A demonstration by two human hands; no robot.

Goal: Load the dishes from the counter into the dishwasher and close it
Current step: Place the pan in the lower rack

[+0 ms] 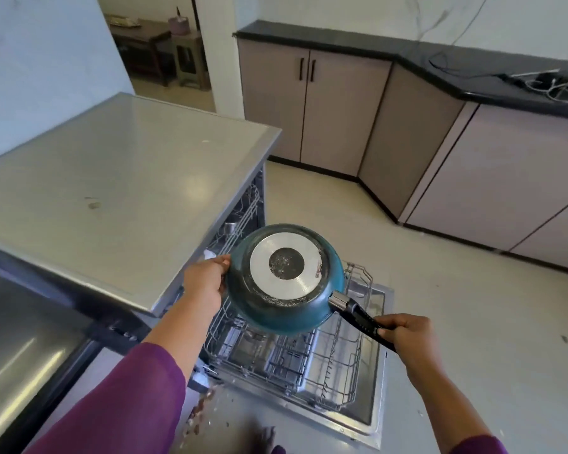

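Kitchen floor pale, lilac cabinets behind, steel table [118, 178] at left with nothing on its visible top. Dishwasher door [351, 417] is down and the lower rack [309, 358] is pulled out over it; the rack looks mostly bare from here, though its near-left corner is hidden by the arm. Pan [284, 278] is held in the air above the rack, upside down, base disc facing the camera. Left hand [205, 285] is curled on the pan's rim at its left edge; right hand [407, 335] is closed around the black handle [363, 321]. Long axis of the pan runs from the bowl at upper left to the handle at lower right, handle pointing toward the door's outer edge and slightly down. My judgement: placing step in hand. To do it well I would keep the bowl inverted, lower it at a tilt between the tines, and lay the handle along the rack's length so it stays inside the frame and the rack can slide home. Release the rim hand last.
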